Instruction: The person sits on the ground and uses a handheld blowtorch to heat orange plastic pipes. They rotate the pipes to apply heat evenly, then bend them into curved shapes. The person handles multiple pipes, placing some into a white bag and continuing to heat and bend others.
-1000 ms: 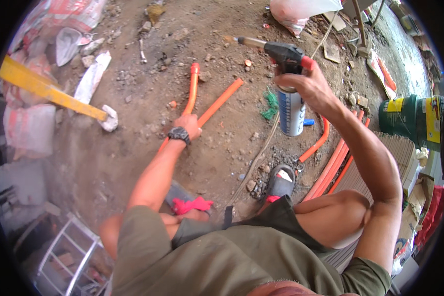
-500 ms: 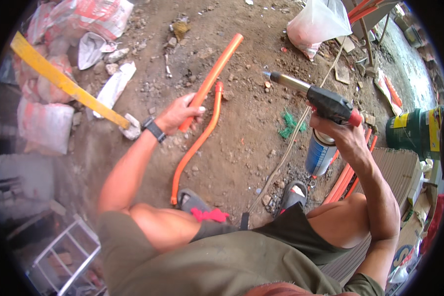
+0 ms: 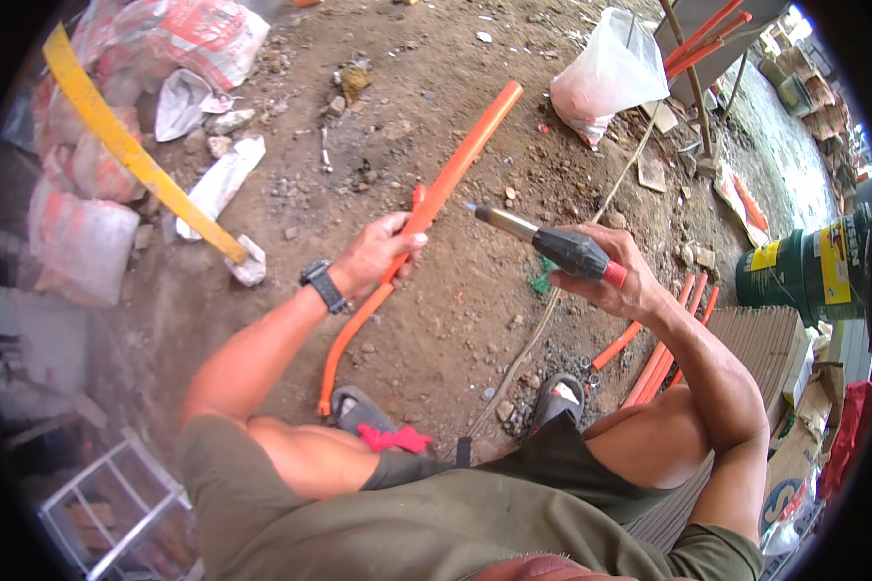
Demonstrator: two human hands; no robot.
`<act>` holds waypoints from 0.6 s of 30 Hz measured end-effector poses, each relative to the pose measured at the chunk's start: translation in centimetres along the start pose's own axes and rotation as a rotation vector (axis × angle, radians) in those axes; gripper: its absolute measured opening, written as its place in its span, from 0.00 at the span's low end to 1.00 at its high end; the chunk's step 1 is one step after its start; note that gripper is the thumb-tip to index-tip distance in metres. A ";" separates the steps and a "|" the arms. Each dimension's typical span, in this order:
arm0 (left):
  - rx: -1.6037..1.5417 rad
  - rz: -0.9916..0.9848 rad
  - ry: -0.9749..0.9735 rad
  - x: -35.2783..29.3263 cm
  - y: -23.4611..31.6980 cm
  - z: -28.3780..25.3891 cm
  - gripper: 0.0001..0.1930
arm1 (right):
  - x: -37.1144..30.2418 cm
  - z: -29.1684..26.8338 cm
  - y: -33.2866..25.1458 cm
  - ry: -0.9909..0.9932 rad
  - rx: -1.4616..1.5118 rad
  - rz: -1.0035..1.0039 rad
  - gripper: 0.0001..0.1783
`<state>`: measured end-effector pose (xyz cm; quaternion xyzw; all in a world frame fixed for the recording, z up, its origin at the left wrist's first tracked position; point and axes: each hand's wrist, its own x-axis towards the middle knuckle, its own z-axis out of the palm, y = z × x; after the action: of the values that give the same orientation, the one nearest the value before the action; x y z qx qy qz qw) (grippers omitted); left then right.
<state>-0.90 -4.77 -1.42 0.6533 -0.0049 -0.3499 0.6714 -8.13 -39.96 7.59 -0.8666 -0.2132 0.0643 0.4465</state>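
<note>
Blowtorch in my right hand, straight orange pipe in my left hand

I have my left hand curled around the straight orange pipe near its lower end; the pipe slants away from me and to the right, raised over the dirt ground. A black wristwatch sits on that wrist, left of the pipe. To the pipe's right, my right hand is wrapped around the blowtorch. Its metal nozzle points toward the pipe but stands apart from it, with a faint bluish spot at the tip. My hand hides the part underneath.

A bent orange pipe passes behind the straight one, its far end showing just left of it and the rest curving back toward me. Whether the two touch, I cannot tell. Right of the straight pipe is a scrap of green netting; farther right and nearer me lie more orange pipes. Beyond it to the right is a translucent plastic bag. Well to its left are a yellow bar and some sacks.
</note>
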 end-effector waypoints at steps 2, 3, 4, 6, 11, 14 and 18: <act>0.014 0.020 0.004 -0.1 -0.2 0.1 0.18 | 0.4 0.0 0.5 0.002 -0.019 0.007 0.28; 0.017 0.032 0.002 0.0 -0.4 0.3 0.17 | 0.5 -0.2 0.7 0.011 0.019 0.092 0.28; 0.063 0.038 0.000 0.0 -0.5 0.4 0.16 | 0.4 -0.4 0.7 0.021 0.057 0.177 0.28; 0.160 0.047 0.000 -0.1 -0.3 0.4 0.15 | 0.6 -0.1 0.2 0.104 0.073 0.233 0.27; 0.160 0.014 0.018 0.4 -0.1 1.2 0.11 | 0.6 1.2 0.6 -0.016 -0.129 -0.177 0.27; 0.146 0.038 0.012 0.5 -0.2 1.7 0.10 | 0.6 1.2 1.4 0.022 -0.077 -0.009 0.26; 0.142 0.031 -0.013 0.4 -0.2 1.1 0.10 | 1.0 0.8 1.7 0.053 -0.003 0.226 0.27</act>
<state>-1.20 -5.95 -1.62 0.6968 -0.0441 -0.3423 0.6288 -6.97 -39.75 5.85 -0.8873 -0.1025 0.0911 0.4404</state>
